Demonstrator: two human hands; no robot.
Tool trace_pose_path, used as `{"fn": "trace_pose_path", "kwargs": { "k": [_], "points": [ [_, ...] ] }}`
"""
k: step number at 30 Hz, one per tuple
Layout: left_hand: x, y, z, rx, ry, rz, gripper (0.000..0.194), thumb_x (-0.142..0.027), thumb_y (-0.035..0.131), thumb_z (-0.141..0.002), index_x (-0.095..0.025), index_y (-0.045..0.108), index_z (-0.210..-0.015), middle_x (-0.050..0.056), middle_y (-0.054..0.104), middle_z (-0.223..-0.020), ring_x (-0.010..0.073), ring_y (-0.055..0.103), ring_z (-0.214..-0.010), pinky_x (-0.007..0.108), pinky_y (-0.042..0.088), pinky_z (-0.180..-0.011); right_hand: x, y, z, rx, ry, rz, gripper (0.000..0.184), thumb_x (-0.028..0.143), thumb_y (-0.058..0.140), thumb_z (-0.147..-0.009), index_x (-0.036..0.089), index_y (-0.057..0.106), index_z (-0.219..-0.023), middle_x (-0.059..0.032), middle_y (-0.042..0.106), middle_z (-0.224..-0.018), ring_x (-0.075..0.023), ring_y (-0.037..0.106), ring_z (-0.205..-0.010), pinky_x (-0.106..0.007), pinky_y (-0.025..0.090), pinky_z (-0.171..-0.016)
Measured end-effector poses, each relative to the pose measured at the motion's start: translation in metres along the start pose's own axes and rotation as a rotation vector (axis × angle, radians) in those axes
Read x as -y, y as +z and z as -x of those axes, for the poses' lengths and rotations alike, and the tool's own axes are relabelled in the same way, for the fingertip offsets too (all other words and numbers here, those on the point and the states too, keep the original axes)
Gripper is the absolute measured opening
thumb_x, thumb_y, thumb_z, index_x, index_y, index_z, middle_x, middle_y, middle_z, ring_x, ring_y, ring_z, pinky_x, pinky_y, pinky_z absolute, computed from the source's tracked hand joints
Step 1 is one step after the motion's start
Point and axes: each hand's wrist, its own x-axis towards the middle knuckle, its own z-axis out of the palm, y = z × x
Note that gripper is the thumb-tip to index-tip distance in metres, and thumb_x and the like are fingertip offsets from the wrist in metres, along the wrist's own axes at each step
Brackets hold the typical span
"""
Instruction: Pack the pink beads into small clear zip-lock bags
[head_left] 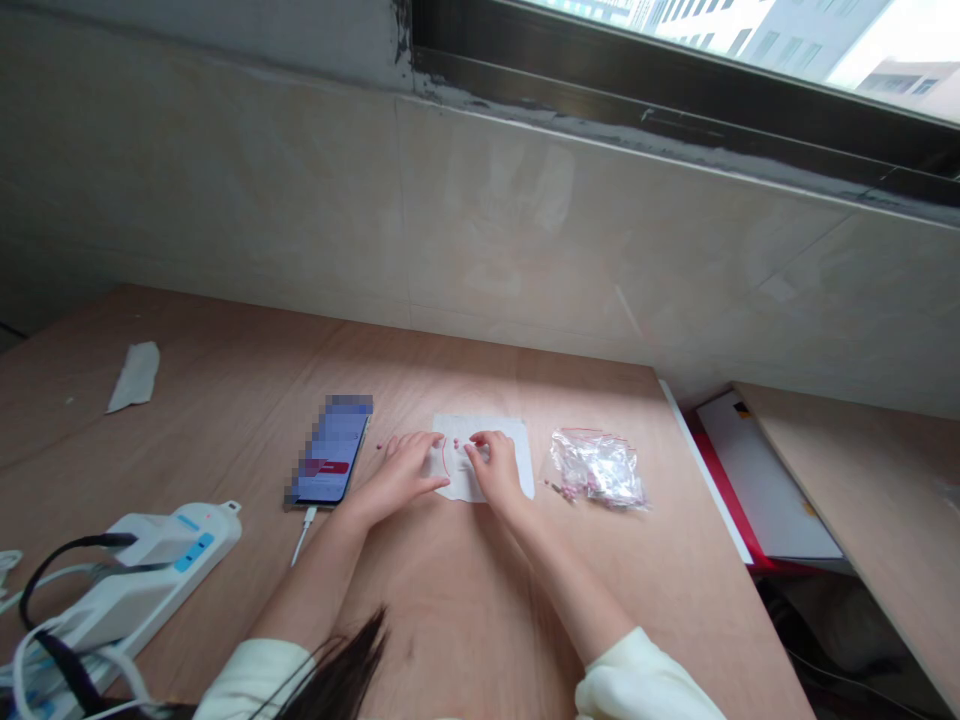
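Observation:
A small white sheet of paper (pixel 516 440) lies on the wooden table under both hands. My left hand (pixel 409 468) rests at its left edge, fingers stretched and the thumb apart from them. Beside those fingertips a thin red string (pixel 444 456) curves over the paper. A few small pink beads (pixel 457 443) lie between the hands. Over the right part of the paper, my right hand (pixel 498 470) has its thumb and forefinger brought close together; whatever is between them is too small to make out. Another tiny bead (pixel 379 447) lies left of my left hand.
Right of the paper sit clear plastic bags (pixel 600 470) with small pink and metal pieces (pixel 561 491) beside them. A phone (pixel 330 455) on a white cable lies to the left. A power strip (pixel 180 545) with plugged-in cords fills the near left. A paper scrap (pixel 135 376) lies far left.

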Motion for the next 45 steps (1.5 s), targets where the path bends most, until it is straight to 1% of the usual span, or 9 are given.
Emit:
{"fn": "trace_pose_path", "kwargs": {
  "k": [4, 12, 15, 20, 26, 32, 37, 41, 45],
  "points": [
    [0.007, -0.001, -0.003, -0.001, 0.003, 0.001, 0.047, -0.031, 0.063, -0.061, -0.020, 0.048, -0.104, 0.006, 0.053, -0.110, 0.0249, 0.047, -0.101, 0.038, 0.029, -0.086, -0.010, 0.004, -0.007, 0.073, -0.047, 0.117, 0.008, 0.014, 0.049, -0.071, 0.018, 0.056, -0.073, -0.0062, 0.054, -0.079, -0.0187, 0.045, -0.081, -0.030, 0.036, -0.072],
    [0.008, -0.004, 0.001, 0.013, 0.019, 0.037, 0.050, -0.036, 0.061, -0.062, -0.020, 0.046, -0.107, 0.006, 0.054, -0.108, 0.0246, 0.047, -0.099, 0.037, 0.028, -0.087, -0.006, 0.006, -0.011, 0.161, -0.049, 0.168, 0.009, 0.010, 0.047, -0.069, 0.018, 0.051, -0.069, -0.0043, 0.052, -0.074, -0.0165, 0.046, -0.075, -0.028, 0.036, -0.068],
    [0.010, -0.003, 0.002, 0.013, 0.011, 0.042, 0.049, -0.035, 0.061, -0.062, -0.021, 0.045, -0.106, 0.006, 0.054, -0.109, 0.0247, 0.046, -0.102, 0.039, 0.026, -0.089, -0.006, 0.003, -0.015, 0.152, -0.007, 0.080, 0.007, 0.011, 0.047, -0.068, 0.018, 0.050, -0.066, -0.0031, 0.052, -0.071, -0.0153, 0.047, -0.071, -0.027, 0.036, -0.066],
    [0.009, -0.002, 0.001, 0.022, 0.003, 0.022, 0.046, -0.033, 0.060, -0.064, -0.019, 0.045, -0.105, 0.008, 0.052, -0.111, 0.0241, 0.044, -0.104, 0.039, 0.025, -0.089, -0.003, -0.006, -0.016, 0.048, 0.143, -0.150, 0.004, 0.018, 0.046, -0.068, 0.017, 0.049, -0.067, -0.0021, 0.055, -0.069, -0.0129, 0.047, -0.061, -0.026, 0.038, -0.060],
    [0.001, -0.004, -0.001, 0.029, -0.004, 0.010, 0.045, -0.031, 0.060, -0.064, -0.019, 0.045, -0.104, 0.008, 0.053, -0.110, 0.0236, 0.045, -0.103, 0.037, 0.029, -0.086, 0.004, -0.013, -0.012, 0.043, 0.210, -0.166, 0.003, 0.019, 0.048, -0.066, 0.017, 0.050, -0.066, -0.0016, 0.055, -0.068, -0.0124, 0.046, -0.059, -0.026, 0.038, -0.061],
    [0.005, 0.001, -0.007, -0.021, 0.032, 0.018, 0.043, -0.035, 0.060, -0.063, -0.021, 0.047, -0.102, 0.006, 0.054, -0.109, 0.0236, 0.047, -0.100, 0.036, 0.030, -0.086, 0.017, -0.009, -0.009, 0.188, 0.064, -0.303, 0.008, 0.024, 0.049, -0.068, 0.018, 0.053, -0.072, -0.0014, 0.058, -0.073, -0.0122, 0.047, -0.063, -0.025, 0.039, -0.062],
    [0.011, 0.000, -0.010, -0.035, 0.065, 0.034, 0.046, -0.033, 0.061, -0.063, -0.020, 0.046, -0.104, 0.006, 0.054, -0.110, 0.0232, 0.046, -0.102, 0.036, 0.029, -0.087, 0.009, 0.004, -0.011, 0.024, 0.060, 0.006, 0.005, 0.017, 0.047, -0.070, 0.016, 0.051, -0.073, -0.0064, 0.055, -0.077, -0.0176, 0.047, -0.074, -0.031, 0.037, -0.069],
    [0.012, -0.003, -0.007, -0.042, 0.055, 0.026, 0.048, -0.032, 0.061, -0.063, -0.019, 0.044, -0.106, 0.007, 0.054, -0.109, 0.0231, 0.046, -0.101, 0.037, 0.029, -0.087, 0.002, 0.016, -0.010, 0.065, 0.005, 0.202, 0.005, 0.015, 0.047, -0.070, 0.015, 0.052, -0.071, -0.0088, 0.054, -0.078, -0.0204, 0.044, -0.076, -0.032, 0.036, -0.069],
    [0.011, -0.004, -0.005, -0.034, 0.036, 0.017, 0.048, -0.032, 0.061, -0.063, -0.018, 0.045, -0.105, 0.008, 0.054, -0.108, 0.0234, 0.047, -0.099, 0.037, 0.030, -0.086, 0.005, 0.018, -0.008, 0.058, 0.001, 0.220, 0.008, 0.013, 0.046, -0.071, 0.015, 0.053, -0.070, -0.0088, 0.054, -0.076, -0.0202, 0.044, -0.076, -0.032, 0.036, -0.068]
  ]
}}
